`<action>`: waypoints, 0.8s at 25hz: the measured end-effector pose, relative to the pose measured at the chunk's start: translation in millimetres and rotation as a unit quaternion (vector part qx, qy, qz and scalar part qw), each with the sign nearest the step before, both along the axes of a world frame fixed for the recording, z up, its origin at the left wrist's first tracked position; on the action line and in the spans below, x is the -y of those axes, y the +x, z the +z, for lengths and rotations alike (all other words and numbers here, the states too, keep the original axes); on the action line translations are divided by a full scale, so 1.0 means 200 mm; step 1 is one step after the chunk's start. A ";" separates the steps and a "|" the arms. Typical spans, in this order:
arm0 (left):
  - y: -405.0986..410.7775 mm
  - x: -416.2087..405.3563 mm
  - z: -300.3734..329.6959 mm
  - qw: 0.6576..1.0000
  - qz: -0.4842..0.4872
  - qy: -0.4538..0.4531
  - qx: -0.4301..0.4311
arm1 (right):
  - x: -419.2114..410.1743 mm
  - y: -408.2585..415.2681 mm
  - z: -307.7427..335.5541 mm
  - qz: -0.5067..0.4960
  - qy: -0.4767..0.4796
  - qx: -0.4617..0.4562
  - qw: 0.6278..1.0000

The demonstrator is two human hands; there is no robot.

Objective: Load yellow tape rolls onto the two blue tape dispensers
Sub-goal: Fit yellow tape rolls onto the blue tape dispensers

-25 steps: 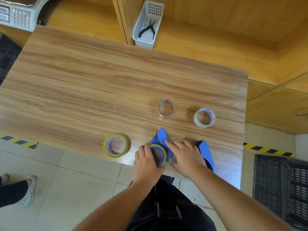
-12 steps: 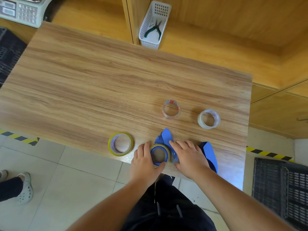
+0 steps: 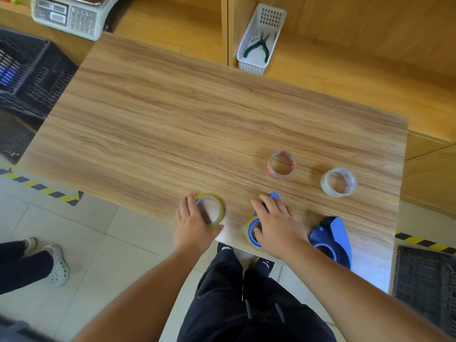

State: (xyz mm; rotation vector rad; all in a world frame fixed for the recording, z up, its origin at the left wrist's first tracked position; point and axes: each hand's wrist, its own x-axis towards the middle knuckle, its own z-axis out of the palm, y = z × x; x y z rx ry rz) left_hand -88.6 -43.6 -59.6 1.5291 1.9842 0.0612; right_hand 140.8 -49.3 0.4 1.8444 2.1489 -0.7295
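My left hand (image 3: 193, 224) closes around a loose yellow tape roll (image 3: 222, 208) lying flat at the near edge of the wooden table (image 3: 172, 119). To its right, my right hand (image 3: 277, 223) presses down on a blue tape dispenser (image 3: 274, 195). This dispenser lies on its side, and a second yellow roll (image 3: 247, 233) sits around its hub. The other blue dispenser (image 3: 332, 234) lies further right with a bare hub, touched by neither hand.
A red-printed tape roll (image 3: 281, 164) and a clear roll (image 3: 339, 181) lie beyond the dispensers. Behind the table are a white basket with pliers (image 3: 261, 38) and a scale (image 3: 66, 16). Black crates (image 3: 24, 75) flank it. Another person's feet (image 3: 56, 265) stand on the left.
My left hand has left the roll on the dispenser and moved left onto the loose yellow roll. My right hand stays on that dispenser. The camera has shifted.
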 end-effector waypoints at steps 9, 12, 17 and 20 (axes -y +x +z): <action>0.05 -0.05 0.04 0.998 0.022 -0.001 0.052 | 0.09 0.08 0.01 -0.034 -0.010 0.004 0.999; 0.12 -0.04 0.14 0.997 0.040 0.022 0.065 | 0.13 0.19 0.03 -0.061 -0.011 0.011 0.998; 0.42 0.03 0.31 0.992 0.016 0.057 0.113 | 0.22 0.47 0.06 -0.154 -0.005 0.014 0.988; 0.66 0.12 0.36 0.988 -0.030 0.067 0.137 | 0.31 0.67 0.06 -0.180 -0.008 0.021 0.983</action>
